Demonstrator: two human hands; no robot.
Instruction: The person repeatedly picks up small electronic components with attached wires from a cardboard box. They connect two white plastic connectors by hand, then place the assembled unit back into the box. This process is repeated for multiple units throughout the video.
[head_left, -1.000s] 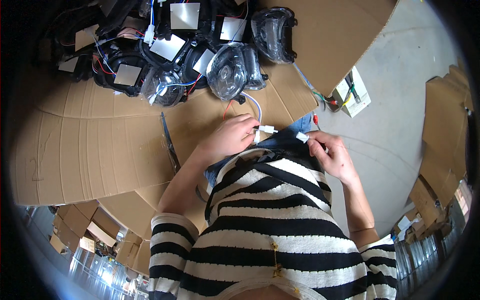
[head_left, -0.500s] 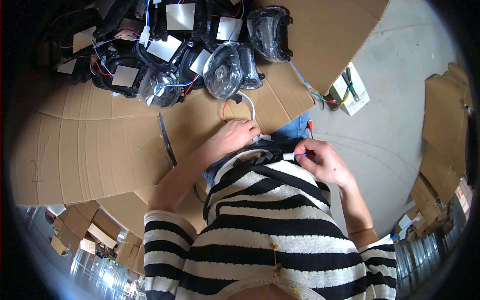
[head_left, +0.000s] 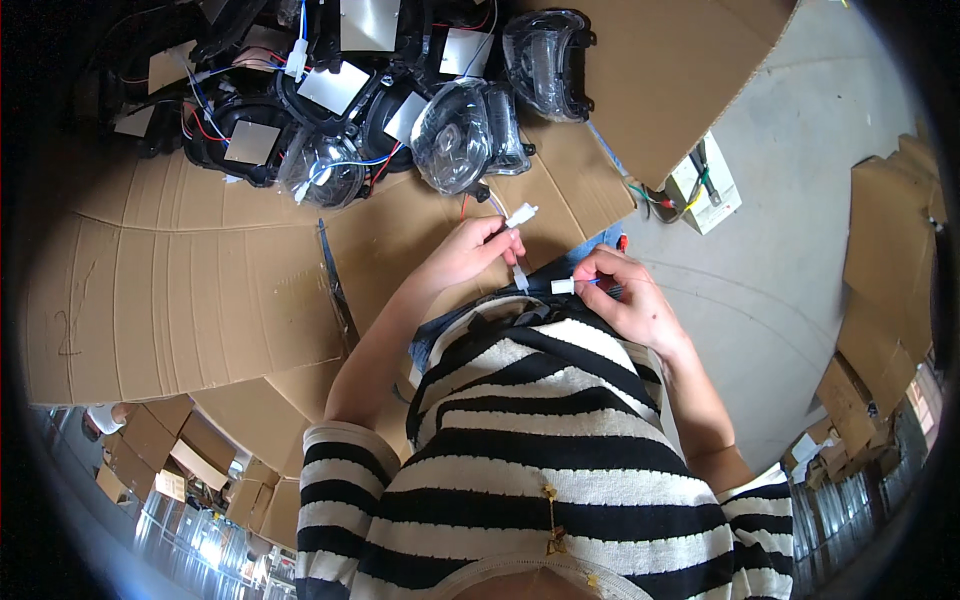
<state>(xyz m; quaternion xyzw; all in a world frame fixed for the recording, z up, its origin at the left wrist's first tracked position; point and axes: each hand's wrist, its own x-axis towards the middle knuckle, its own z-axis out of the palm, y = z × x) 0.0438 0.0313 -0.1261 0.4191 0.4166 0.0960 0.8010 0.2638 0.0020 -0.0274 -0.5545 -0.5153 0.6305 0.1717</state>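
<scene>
My left hand [head_left: 468, 250] is closed at the edge of the cardboard, its thumb and fingers pinching wired connectors. One white connector [head_left: 521, 215] sticks up past the fingertips, and a second, translucent white connector [head_left: 520, 280] hangs just below them. To the right, my right hand [head_left: 625, 297] pinches a white plug connector [head_left: 563, 286] by its blue wire, the plug pointing toward the left hand. A small gap separates the plug from the hanging connector. Beyond the left hand lies a headlight [head_left: 450, 140] wrapped in clear film; a red wire and a pale wire run from it toward that hand.
Several black lamp housings with silver plates [head_left: 252, 143] and loose wires crowd the far left. Another wrapped lamp [head_left: 547, 65] lies beside them. Cardboard [head_left: 200, 300] covers the work surface. At right, a white box [head_left: 705, 190] holds a dark-handled tool and clip leads.
My left hand has lifted slightly, and a white connector now points up from its fingers. My right hand has moved a little left and up with its plug, closer to the left hand.
</scene>
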